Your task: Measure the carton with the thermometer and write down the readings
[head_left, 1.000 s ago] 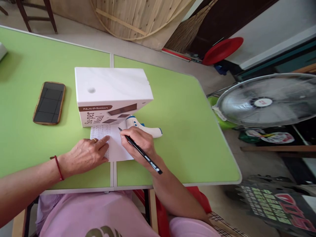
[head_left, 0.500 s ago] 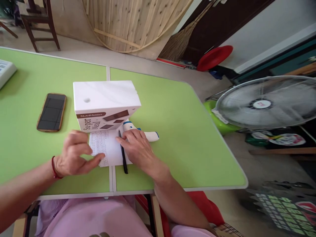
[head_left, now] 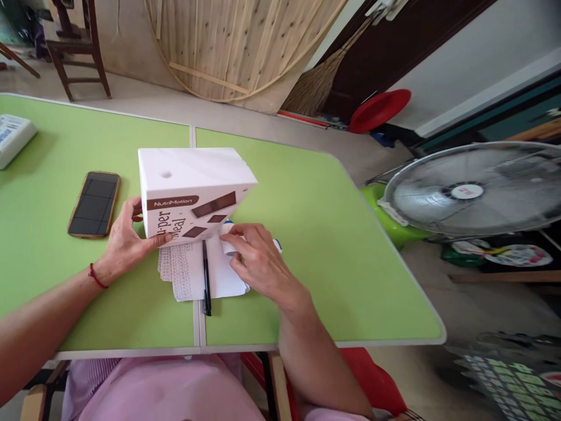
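My left hand [head_left: 127, 237] grips the lower left corner of a white NutriMotion box [head_left: 197, 169], thumb on the printed front and fingers along its side. Beneath and in front of the box lie sheets of paper [head_left: 188, 275], the left part covered with handwriting. A black pen [head_left: 206, 280] rests on the papers, its near end past their edge. Over the right side of the papers hovers my right hand [head_left: 263, 263], fingers bent, with thumb and forefinger apart. A white device with blue ends [head_left: 277, 245] is mostly hidden behind that hand.
A phone [head_left: 94, 204] lies left of the box on the green table [head_left: 333, 263]. A white object [head_left: 15, 140] sits at the table's far left. Beyond the right edge stands a fan [head_left: 467, 190]. A wooden chair [head_left: 79, 49] is at the back left.
My left hand has moved up to the box and taken hold of it; the box has turned slightly. My right hand has shifted right, off the pen, which now points straighter toward me.
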The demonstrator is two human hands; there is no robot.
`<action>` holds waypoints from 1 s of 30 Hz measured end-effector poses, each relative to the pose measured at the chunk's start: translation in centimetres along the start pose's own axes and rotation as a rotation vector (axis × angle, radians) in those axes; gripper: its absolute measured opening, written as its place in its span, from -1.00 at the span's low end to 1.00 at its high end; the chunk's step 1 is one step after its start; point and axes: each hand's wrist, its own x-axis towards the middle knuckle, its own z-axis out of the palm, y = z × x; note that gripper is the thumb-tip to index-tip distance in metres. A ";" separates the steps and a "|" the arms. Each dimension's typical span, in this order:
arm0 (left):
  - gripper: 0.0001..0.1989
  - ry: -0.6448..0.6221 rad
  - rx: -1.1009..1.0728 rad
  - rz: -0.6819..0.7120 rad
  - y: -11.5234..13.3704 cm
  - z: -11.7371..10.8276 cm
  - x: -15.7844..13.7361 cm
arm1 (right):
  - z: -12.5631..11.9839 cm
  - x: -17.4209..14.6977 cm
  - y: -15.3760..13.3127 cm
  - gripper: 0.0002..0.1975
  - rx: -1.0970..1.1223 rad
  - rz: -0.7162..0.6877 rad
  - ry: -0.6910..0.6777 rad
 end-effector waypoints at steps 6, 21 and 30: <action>-0.21 -0.071 -0.119 -0.086 1.3 0.1 -0.7 | -1.3 -0.6 1.8 -0.42 -0.096 0.179 -0.256; -0.25 -0.252 -0.204 -0.244 1.9 -0.1 0.0 | -3.3 -0.2 -3.1 -0.52 1.413 0.547 0.014; -0.31 -0.282 -0.269 -0.268 1.9 -0.3 0.1 | -0.7 -0.2 -6.8 -0.65 1.547 0.724 -0.162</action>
